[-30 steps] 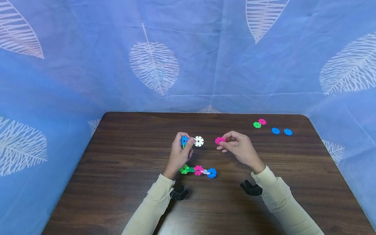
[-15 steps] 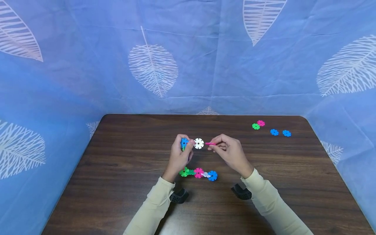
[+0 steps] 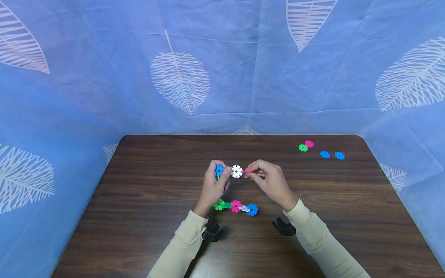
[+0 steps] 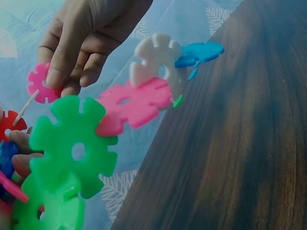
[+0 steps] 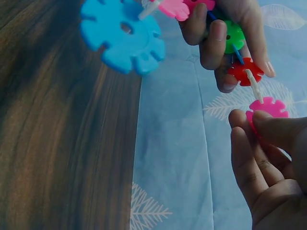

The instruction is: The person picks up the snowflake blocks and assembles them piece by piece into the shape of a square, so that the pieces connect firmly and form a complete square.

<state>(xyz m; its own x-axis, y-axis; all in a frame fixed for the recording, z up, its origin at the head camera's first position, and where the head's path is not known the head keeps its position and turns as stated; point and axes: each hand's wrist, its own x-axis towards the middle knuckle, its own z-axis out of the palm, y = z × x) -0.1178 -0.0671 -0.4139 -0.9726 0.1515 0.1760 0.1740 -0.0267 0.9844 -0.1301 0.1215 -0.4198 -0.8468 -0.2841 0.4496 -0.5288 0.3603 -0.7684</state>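
In the head view, my left hand (image 3: 214,186) grips a chain of interlocking notched plastic discs, a blue disc (image 3: 218,168) showing between thumb and fingers. A white disc (image 3: 239,168) sticks out from its right side, linked to a red disc (image 5: 245,80) in the right wrist view. My right hand (image 3: 272,182) pinches a pink disc (image 5: 274,106) between thumb and fingers, its rim meeting the white disc's rim. More linked discs stretch below the left hand: a green disc (image 4: 53,129), a pink disc (image 4: 144,110), a white disc (image 4: 144,72) and a blue disc (image 4: 204,51).
At the back right of the brown wooden table (image 3: 156,231) lie a loose green disc (image 3: 303,148), a pink disc (image 3: 309,144) and two blue discs, one (image 3: 325,154) left of the other (image 3: 339,155). A blue leaf-patterned cloth (image 3: 229,77) hangs behind.
My right hand has moved left with the pink disc and turned it edge-on, bringing it from apart to against the white disc. My left hand has kept its grip, nearly still.
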